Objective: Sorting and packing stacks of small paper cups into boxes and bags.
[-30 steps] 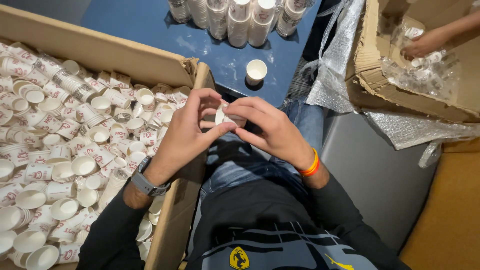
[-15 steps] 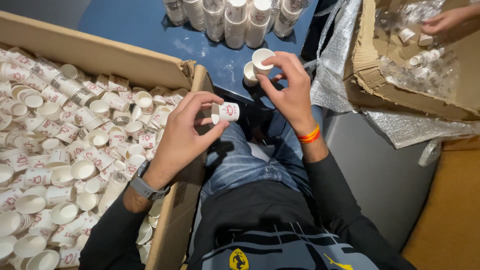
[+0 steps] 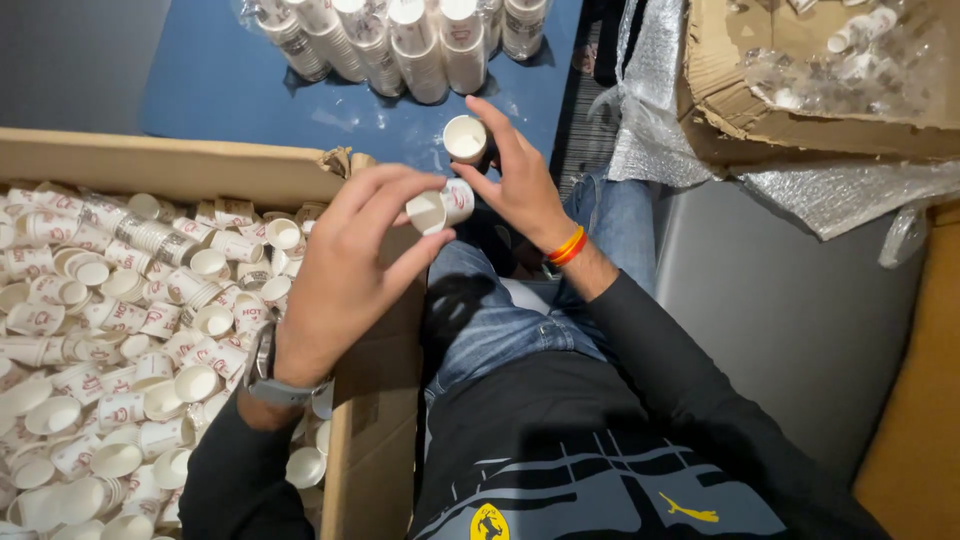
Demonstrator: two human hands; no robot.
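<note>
Head view, seated person above a cardboard box. The left hand (image 3: 345,275) pinches a small white paper cup (image 3: 440,207) between thumb and fingertips; the cup lies on its side with its open mouth turned toward the camera. Just beyond those fingertips, the right hand (image 3: 520,190) curls narrowly, its thumb touching the held cup (or very nearly; the contact is hard to resolve). A second cup (image 3: 465,138) sits upright against the right index finger, mouth upward.

Compared with half a second earlier, the two hands have drawn back together: the right hand, then raised well apart from the left, now meets it at the held cup. The second cup remains at the right fingertips.

Below the left wrist, the cardboard box (image 3: 375,440) holds a loose heap of similar cups (image 3: 130,330). Beyond the right fingers, wrapped cup stacks (image 3: 400,40) stand on a blue surface (image 3: 220,85).
</note>
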